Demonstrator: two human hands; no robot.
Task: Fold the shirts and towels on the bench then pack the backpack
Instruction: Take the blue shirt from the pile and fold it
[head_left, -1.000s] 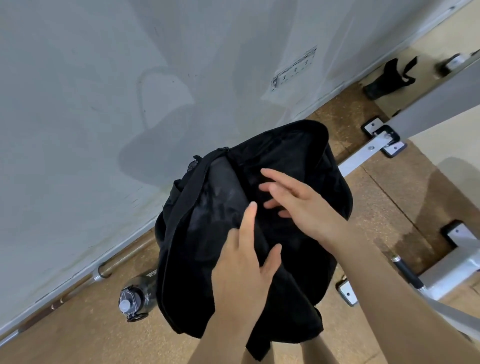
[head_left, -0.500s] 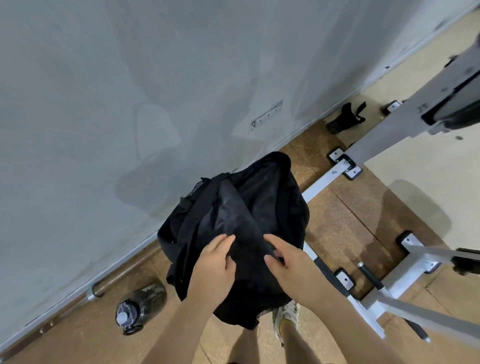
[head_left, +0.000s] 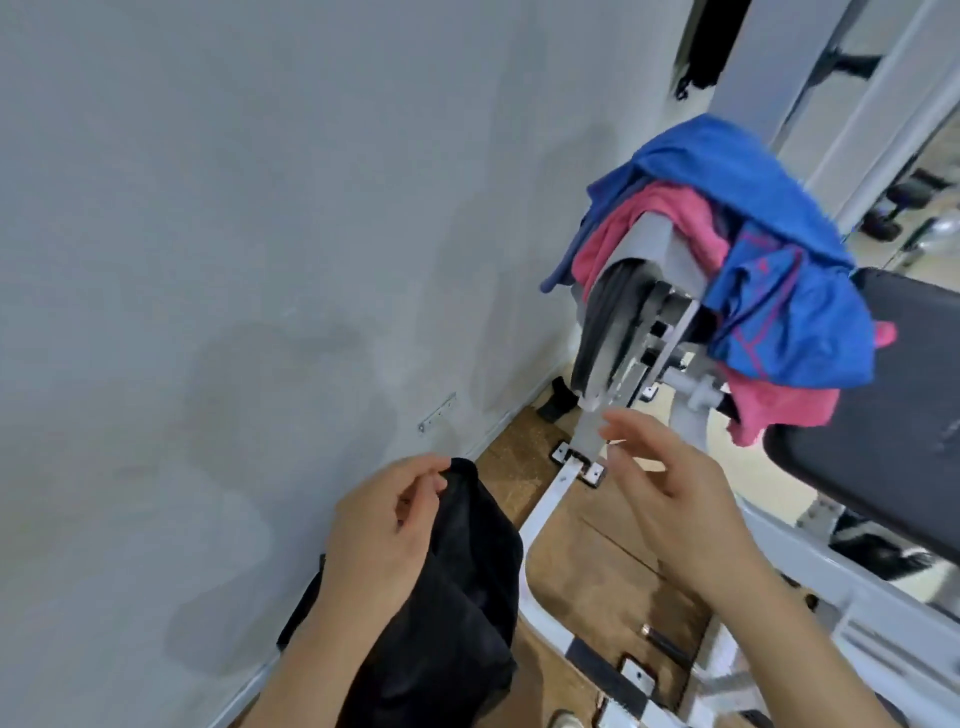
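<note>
My left hand (head_left: 387, 530) pinches the top edge of the black backpack (head_left: 457, 597), which hangs low beside the grey wall. My right hand (head_left: 670, 493) is off the bag, raised in the air with fingers relaxed and spread, below the bench. A blue shirt (head_left: 748, 228) lies crumpled over the top of the bench backrest (head_left: 654, 244), with a pink towel (head_left: 779, 410) bunched under it and hanging down. The black bench seat pad (head_left: 893, 415) is at the right.
The bench's white steel frame (head_left: 550, 493) runs across the brown floor between the bag and the seat. The grey wall (head_left: 234, 260) fills the left. More gym equipment stands far right. My shoe shows at the bottom edge.
My view has swung up from the bag to the bench with the clothes. My right hand has let go of the backpack and lifted. My left hand keeps its hold on the bag.
</note>
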